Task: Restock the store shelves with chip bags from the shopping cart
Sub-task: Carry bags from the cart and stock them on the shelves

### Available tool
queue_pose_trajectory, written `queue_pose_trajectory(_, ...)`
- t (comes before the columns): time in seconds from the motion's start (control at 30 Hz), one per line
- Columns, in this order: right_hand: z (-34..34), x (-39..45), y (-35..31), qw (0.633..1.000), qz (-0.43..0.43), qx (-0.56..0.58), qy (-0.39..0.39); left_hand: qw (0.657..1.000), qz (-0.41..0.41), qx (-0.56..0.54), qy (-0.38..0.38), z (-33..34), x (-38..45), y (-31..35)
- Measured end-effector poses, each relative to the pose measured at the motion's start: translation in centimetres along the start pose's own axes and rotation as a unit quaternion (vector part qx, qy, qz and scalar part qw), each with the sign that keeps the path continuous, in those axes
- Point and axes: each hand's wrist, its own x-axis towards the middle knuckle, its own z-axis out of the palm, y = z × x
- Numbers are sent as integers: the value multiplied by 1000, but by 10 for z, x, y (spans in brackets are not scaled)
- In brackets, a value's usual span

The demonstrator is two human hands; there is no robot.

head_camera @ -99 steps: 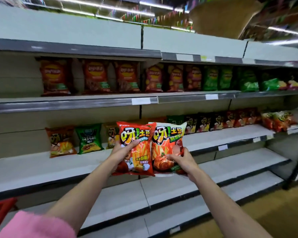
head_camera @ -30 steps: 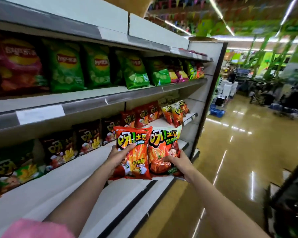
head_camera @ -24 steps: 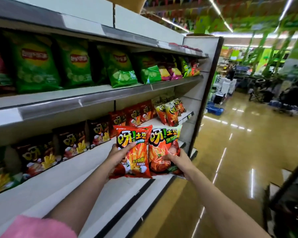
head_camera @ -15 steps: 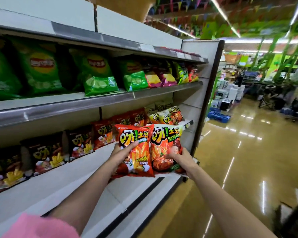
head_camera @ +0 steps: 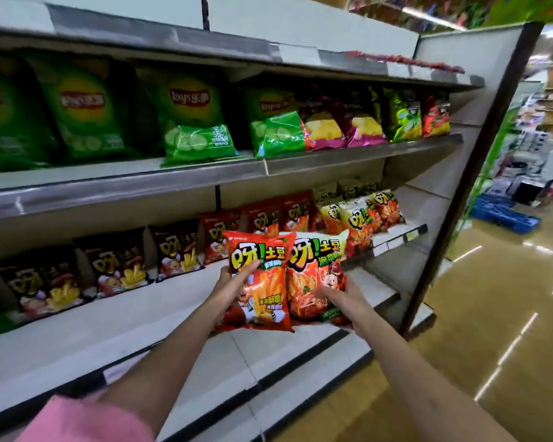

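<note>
"Lay's 乐事" on a green bag (head_camera: 192, 122); seemingly "呀!土豆" on held red bag (head_camera: 258, 282)

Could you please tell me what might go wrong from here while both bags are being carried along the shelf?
The left hand and right hand each pinch one bag, the orange bag and the pale-topped bag, low down, so either could tip and slip. The bags overlap, so shelving one may drag the other. The row of red bags behind could be knocked over.

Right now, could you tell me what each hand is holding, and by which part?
The left hand grips the orange chip bag by its left edge; the right hand grips the white-topped chip bag by its lower right corner.
</note>
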Motion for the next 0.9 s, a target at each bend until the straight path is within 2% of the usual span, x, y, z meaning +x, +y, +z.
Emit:
queue_pose_trajectory(0.13, 6, 41, 7, 1000, 20, -12, -17, 998, -8, -46, 34, -8, 27, -10)
queue_pose_trajectory(0.47, 5, 173, -11, 998, 39, -37, -37, 976, 2, -83, 202, -26, 118, -8)
queue_pose_trajectory(0.6, 16, 223, -22, 996, 34, -36, -73, 974, 8, -93, 208, -27, 157, -15)
queue_pose_trajectory(0.73, 28, 255, -20, 994, 52, -12, -99, 969, -24, -102, 222, -31, 198, -34)
queue_pose_trajectory(0.9, 32, 278, -7, 989, 81, -3, -120, 975, -50, -48, 209, -37, 226, -50)
